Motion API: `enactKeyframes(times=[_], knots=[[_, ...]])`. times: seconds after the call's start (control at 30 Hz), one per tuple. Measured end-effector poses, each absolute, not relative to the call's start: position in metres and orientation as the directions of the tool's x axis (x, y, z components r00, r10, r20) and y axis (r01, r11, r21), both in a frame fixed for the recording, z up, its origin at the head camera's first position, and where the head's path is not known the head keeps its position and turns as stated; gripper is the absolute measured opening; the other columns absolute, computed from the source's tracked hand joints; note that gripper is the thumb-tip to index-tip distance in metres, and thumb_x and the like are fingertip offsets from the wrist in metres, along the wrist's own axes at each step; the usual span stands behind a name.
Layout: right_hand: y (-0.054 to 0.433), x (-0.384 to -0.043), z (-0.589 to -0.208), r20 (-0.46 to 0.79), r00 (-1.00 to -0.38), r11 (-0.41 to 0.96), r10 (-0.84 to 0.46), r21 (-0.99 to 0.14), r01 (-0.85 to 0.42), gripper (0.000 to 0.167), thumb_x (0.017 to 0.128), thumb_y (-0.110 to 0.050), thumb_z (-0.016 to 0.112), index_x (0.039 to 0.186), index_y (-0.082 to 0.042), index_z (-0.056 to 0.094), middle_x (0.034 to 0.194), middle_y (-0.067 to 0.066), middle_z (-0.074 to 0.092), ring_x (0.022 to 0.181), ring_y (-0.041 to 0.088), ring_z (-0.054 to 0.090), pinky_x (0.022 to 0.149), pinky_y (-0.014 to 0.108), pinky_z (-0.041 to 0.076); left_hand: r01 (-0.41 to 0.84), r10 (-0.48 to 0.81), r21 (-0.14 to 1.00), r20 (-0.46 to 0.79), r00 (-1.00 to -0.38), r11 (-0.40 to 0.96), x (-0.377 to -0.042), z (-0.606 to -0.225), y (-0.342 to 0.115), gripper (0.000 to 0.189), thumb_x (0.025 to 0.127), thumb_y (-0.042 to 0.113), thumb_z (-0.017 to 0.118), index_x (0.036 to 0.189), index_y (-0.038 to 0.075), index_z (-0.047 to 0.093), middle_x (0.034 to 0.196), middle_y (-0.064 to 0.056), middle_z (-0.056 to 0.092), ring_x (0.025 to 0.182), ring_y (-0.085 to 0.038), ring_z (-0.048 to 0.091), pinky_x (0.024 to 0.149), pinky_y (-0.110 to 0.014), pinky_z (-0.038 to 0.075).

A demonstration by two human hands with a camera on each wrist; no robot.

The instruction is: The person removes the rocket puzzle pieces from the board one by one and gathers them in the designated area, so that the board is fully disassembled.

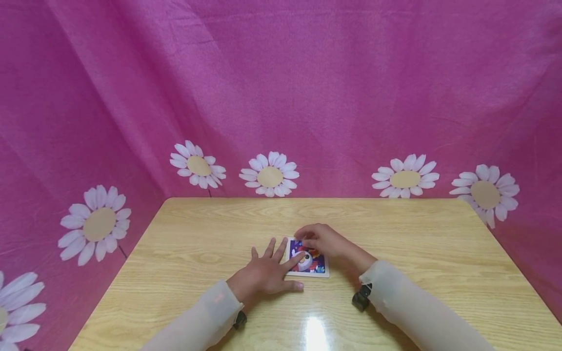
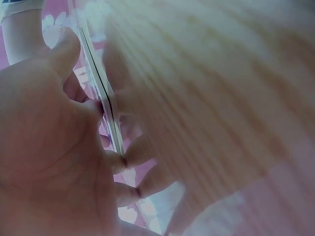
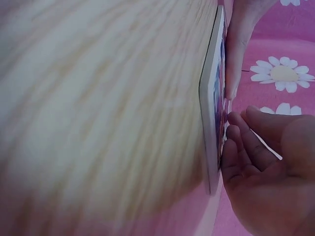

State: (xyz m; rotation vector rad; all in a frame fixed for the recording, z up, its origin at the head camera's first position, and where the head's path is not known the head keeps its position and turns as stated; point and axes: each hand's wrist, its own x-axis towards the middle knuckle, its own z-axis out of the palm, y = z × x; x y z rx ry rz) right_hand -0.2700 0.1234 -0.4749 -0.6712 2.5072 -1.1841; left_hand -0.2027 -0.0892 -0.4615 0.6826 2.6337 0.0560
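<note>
A small square picture board (image 1: 319,267) lies flat on the wooden table, with a white border and a blue, red and white cartoon print. Its pale, thick edge shows in the left wrist view. My left hand (image 1: 268,274) is spread at its left side, the straight index finger reaching across the picture and the thumb by the near corner. At the far edge, my right hand (image 1: 327,241) bends over the board with curled fingers. In the right wrist view its fingertips (image 3: 231,147) are right at the board's face; whether they pinch anything I cannot tell.
The light wooden table (image 1: 197,234) reaches back to a pink curtain (image 1: 307,97) printed with white daisies, which also hangs along both sides. A bright light reflection (image 1: 315,334) shows near the front. Dark wrist devices (image 1: 361,298) sit at the sleeve cuffs.
</note>
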Motion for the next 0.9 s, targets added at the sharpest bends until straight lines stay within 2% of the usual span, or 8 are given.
enactKeyframes(times=[0.23,0.43,0.67,0.73,0.9], knots=[[0.1158,-0.2745,-0.4750,-0.066,-0.852,0.586,-0.519,-0.753,-0.299,0.022,0.104,-0.006,0.060,0.122,-0.005,0.072,0.110,0.006,0.074,0.094,0.015,0.067,0.089,0.038,0.057,0.458,0.477,0.143,-0.377,-0.794,0.877,-0.2028,-0.4622,-0.0897,0.085,0.090,0.084,0.042,0.163,0.051,0.012,0.174,-0.011,0.001,0.158,-0.043,0.002,0.112,-0.081,0.013],[0.1140,-0.2794,-0.4755,-0.090,-0.857,0.551,-0.507,-0.799,-0.242,0.018,0.104,-0.006,0.058,0.116,-0.004,0.072,0.105,0.006,0.072,0.086,0.015,0.065,0.080,0.033,0.056,0.459,0.476,0.142,-0.381,-0.792,0.877,-0.2032,-0.4646,-0.0902,0.086,0.090,0.085,0.041,0.162,0.051,0.011,0.174,-0.010,0.000,0.158,-0.043,0.001,0.112,-0.081,0.012],[0.1132,-0.2780,-0.4763,-0.170,-0.878,0.406,-0.447,-0.913,-0.030,0.018,0.103,-0.002,0.056,0.112,0.002,0.071,0.101,0.010,0.067,0.089,0.018,0.060,0.078,0.030,0.050,0.457,0.473,0.138,-0.382,-0.794,0.879,-0.2031,-0.4646,-0.0895,0.086,0.090,0.085,0.041,0.163,0.051,0.012,0.174,-0.011,-0.001,0.158,-0.043,0.000,0.112,-0.081,0.012],[0.1132,-0.2779,-0.4766,-0.185,-0.881,0.387,-0.435,-0.922,0.002,0.017,0.103,-0.002,0.056,0.111,0.001,0.071,0.103,0.010,0.067,0.091,0.019,0.059,0.079,0.030,0.049,0.456,0.471,0.136,-0.385,-0.794,0.880,-0.2030,-0.4645,-0.0891,0.086,0.090,0.085,0.041,0.163,0.051,0.011,0.174,-0.011,-0.001,0.158,-0.043,0.000,0.112,-0.081,0.012],[0.1133,-0.2785,-0.4766,-0.175,-0.883,0.394,-0.437,-0.919,-0.013,0.016,0.103,-0.002,0.057,0.110,-0.001,0.071,0.105,0.009,0.066,0.093,0.019,0.058,0.080,0.030,0.048,0.454,0.468,0.135,-0.385,-0.795,0.881,-0.2030,-0.4647,-0.0888,0.086,0.089,0.085,0.042,0.163,0.051,0.011,0.174,-0.010,-0.001,0.158,-0.043,0.000,0.112,-0.081,0.012]])
